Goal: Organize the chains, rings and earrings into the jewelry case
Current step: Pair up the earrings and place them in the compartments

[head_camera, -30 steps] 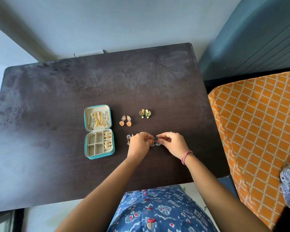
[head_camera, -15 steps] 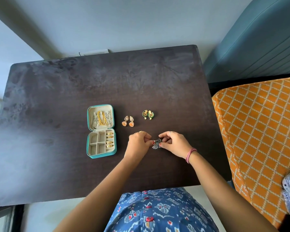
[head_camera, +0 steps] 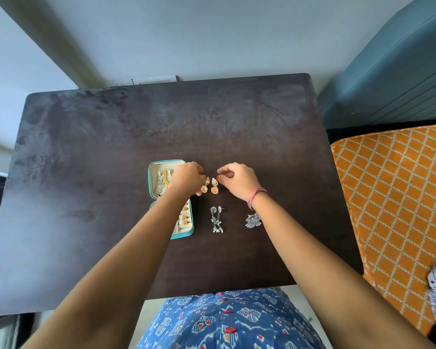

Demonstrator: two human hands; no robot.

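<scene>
Teal jewelry case (head_camera: 152,183) lies open toward the worktop (head_camera: 86,152) front edge, partly under the left forearm. Just right of it, the left hand (head_camera: 186,181) curls its grip onto one peach earring (head_camera: 204,185); whether it pinches yet is unclear. The other peach earring (head_camera: 214,186), long axis front-to-back, lies between the hands, left of the right hand (head_camera: 239,181), whose curled grip may hold something small.

Both hands (head_camera: 186,178) (head_camera: 237,178) curled beside peach earrings (head_camera: 210,185), open jewelry case (head_camera: 159,180)

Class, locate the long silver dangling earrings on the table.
In the head view, the long silver earrings lie on the dark table, between the teal jewelry case and the silver fan-shaped earrings.
</scene>
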